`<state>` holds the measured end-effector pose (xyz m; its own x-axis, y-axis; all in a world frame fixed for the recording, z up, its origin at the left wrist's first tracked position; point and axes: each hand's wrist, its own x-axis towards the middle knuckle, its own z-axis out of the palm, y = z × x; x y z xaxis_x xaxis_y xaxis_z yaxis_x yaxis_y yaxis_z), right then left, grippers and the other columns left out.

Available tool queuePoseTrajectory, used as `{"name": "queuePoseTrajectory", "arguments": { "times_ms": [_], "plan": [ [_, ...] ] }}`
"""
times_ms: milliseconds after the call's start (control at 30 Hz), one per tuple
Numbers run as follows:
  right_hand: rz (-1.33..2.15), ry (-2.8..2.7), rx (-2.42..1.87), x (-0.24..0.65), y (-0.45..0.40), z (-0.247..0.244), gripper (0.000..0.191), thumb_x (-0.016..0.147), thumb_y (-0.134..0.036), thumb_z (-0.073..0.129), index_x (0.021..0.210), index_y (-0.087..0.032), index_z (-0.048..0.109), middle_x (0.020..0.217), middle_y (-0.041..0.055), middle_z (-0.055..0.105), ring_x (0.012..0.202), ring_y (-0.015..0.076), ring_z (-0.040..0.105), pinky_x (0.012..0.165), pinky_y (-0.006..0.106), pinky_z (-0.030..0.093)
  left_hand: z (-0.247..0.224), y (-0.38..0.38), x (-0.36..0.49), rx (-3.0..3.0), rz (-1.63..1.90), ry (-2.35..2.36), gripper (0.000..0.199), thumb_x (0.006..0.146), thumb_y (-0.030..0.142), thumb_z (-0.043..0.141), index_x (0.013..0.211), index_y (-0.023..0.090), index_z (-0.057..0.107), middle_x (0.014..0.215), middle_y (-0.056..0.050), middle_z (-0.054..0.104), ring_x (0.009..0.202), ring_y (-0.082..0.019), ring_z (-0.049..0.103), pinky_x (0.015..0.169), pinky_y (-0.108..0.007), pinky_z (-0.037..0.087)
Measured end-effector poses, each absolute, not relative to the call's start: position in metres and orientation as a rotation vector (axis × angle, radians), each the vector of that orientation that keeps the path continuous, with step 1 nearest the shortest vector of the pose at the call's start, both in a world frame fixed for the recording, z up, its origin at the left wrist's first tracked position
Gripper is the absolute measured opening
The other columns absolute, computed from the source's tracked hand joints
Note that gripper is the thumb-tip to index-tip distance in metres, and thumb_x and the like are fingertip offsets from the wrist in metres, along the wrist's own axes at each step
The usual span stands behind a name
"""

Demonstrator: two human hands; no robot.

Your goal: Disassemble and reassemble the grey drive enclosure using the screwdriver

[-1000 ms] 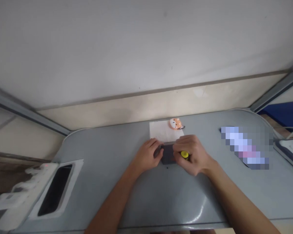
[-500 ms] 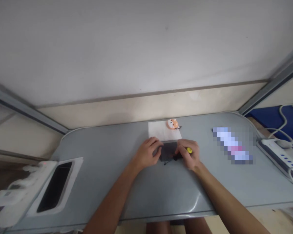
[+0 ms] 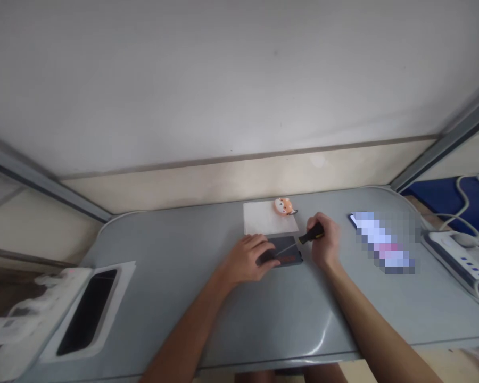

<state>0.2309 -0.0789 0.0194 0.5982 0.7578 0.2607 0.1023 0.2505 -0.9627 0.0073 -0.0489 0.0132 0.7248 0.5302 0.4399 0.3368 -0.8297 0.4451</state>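
Observation:
A dark grey flat box (image 3: 289,260) lies on the desk in front of me, with faint reddish marking near its lower right. My left hand (image 3: 253,259) grips the box's left end, thumb on the near side and fingers over the top. In my closed right hand (image 3: 326,239) is a screwdriver (image 3: 312,233) with a black and yellow handle. Its thin metal shaft points left and down across the top of the box. The tip ends near my left fingers; whether it touches the box I cannot tell.
Behind the box, a white paper sheet (image 3: 259,217) bears an orange and white animal-face trinket (image 3: 283,206). A phone with a blurred-out screen (image 3: 381,242) lies to the right, near a power strip (image 3: 459,260). At left are a black phone (image 3: 88,311) and another power strip (image 3: 59,298).
My right hand has moved right, away from the box, and the screwdriver has swung so its shaft points left over it. My left hand now reaches further over the box.

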Motion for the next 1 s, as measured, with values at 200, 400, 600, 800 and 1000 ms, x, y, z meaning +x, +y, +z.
{"name": "queuePoseTrajectory", "arguments": {
  "times_ms": [200, 400, 600, 800, 1000],
  "plan": [
    [0.699, -0.687, -1.294, 0.233, -0.074, 0.013, 0.035, 0.085, -0.043, 0.049, 0.06, -0.021, 0.058, 0.055, -0.0006, 0.049, 0.051, 0.0134, 0.046, 0.048, 0.028, 0.033, -0.001, -0.043, 0.014, 2.395, 0.952, 0.705, 0.022, 0.103, 0.034, 0.06, 0.091, 0.02, 0.072, 0.084, -0.005, 0.072, 0.081, -0.017, 0.065, 0.08, -0.034, 0.054],
    [0.774, -0.311, -1.228, 0.244, -0.059, 0.004, 0.025, 0.077, -0.043, 0.056, 0.066, -0.021, 0.057, 0.063, -0.0008, 0.054, 0.057, 0.013, 0.05, 0.048, 0.025, 0.036, -0.003, -0.032, 0.007, 2.31, 1.016, 0.965, 0.023, 0.104, 0.031, 0.057, 0.092, 0.021, 0.074, 0.088, -0.004, 0.073, 0.085, -0.018, 0.065, 0.081, -0.034, 0.052],
    [0.802, -0.124, -1.128, 0.253, -0.047, 0.001, 0.027, 0.074, -0.047, 0.06, 0.068, -0.021, 0.052, 0.065, -0.0027, 0.051, 0.055, 0.0112, 0.047, 0.044, 0.023, 0.032, 0.001, -0.004, 0.013, 2.358, 0.976, 1.371, 0.01, 0.089, 0.028, 0.079, 0.081, 0.022, 0.076, 0.087, -0.002, 0.074, 0.087, -0.02, 0.067, 0.09, -0.039, 0.048],
    [0.804, -0.175, -1.171, 0.251, -0.047, -0.006, 0.029, 0.076, -0.049, 0.058, 0.069, -0.021, 0.056, 0.066, -0.002, 0.053, 0.057, 0.0125, 0.048, 0.047, 0.025, 0.036, -0.001, 0.01, 0.017, 2.41, 0.821, 1.41, 0.007, 0.091, 0.028, 0.075, 0.089, 0.022, 0.078, 0.09, -0.003, 0.073, 0.09, -0.02, 0.066, 0.089, -0.036, 0.047],
    [0.789, -0.365, -1.291, 0.246, -0.048, -0.01, 0.036, 0.083, -0.053, 0.052, 0.068, -0.021, 0.058, 0.065, -0.0009, 0.053, 0.059, 0.0139, 0.05, 0.05, 0.026, 0.039, 0.006, -0.001, 0.008, 2.409, 0.8, 1.383, 0.02, 0.097, 0.036, 0.065, 0.106, 0.021, 0.076, 0.085, -0.003, 0.067, 0.08, -0.018, 0.062, 0.083, -0.033, 0.049]
  ]
}}
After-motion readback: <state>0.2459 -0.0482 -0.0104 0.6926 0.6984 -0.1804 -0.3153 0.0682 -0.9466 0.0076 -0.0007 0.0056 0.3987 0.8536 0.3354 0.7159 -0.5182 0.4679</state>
